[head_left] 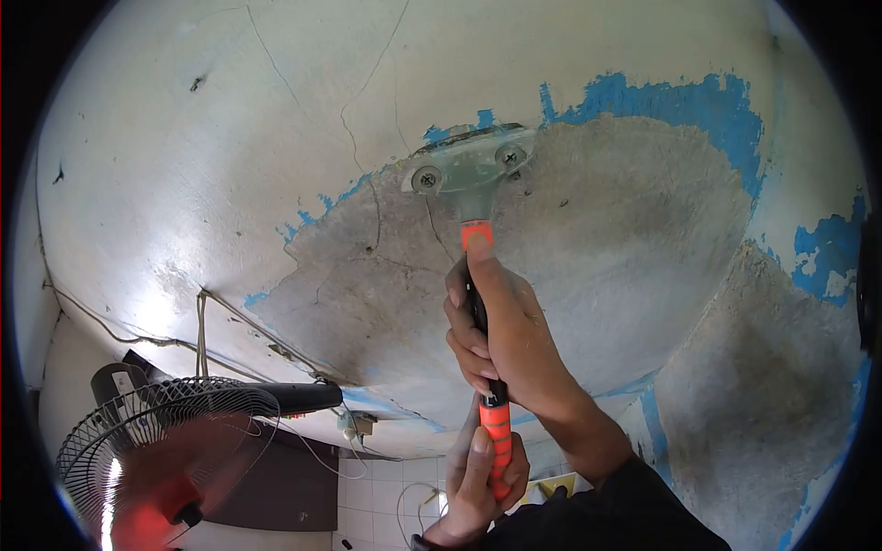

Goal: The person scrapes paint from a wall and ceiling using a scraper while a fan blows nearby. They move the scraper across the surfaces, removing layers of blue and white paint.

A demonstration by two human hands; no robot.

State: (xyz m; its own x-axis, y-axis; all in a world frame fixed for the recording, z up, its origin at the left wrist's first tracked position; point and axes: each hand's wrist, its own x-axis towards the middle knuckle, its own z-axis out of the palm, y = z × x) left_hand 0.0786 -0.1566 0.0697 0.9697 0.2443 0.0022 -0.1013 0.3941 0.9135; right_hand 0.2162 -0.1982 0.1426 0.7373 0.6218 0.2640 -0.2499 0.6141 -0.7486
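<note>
A long-handled scraper [470, 188] with a wide greenish head and two screws is pressed against the wall, its blade at the upper edge of a bare grey patch [606, 211]. My right hand [505, 331] wraps round the black upper shaft, thumb on the orange collar just below the head. Lower down, my left hand [482, 487] grips the orange-and-black handle end. Blue paint [680, 106] shows in ragged strips along the patch, beside pale paint [184, 138] with thin cracks.
A wire-caged fan [165, 459] with a red centre stands at the lower left. Cables [119, 332] run along the wall to a socket [360, 424]. Behind are a dark panel [285, 487] and white tiles [381, 491]. Another grey patch [753, 367] lies right.
</note>
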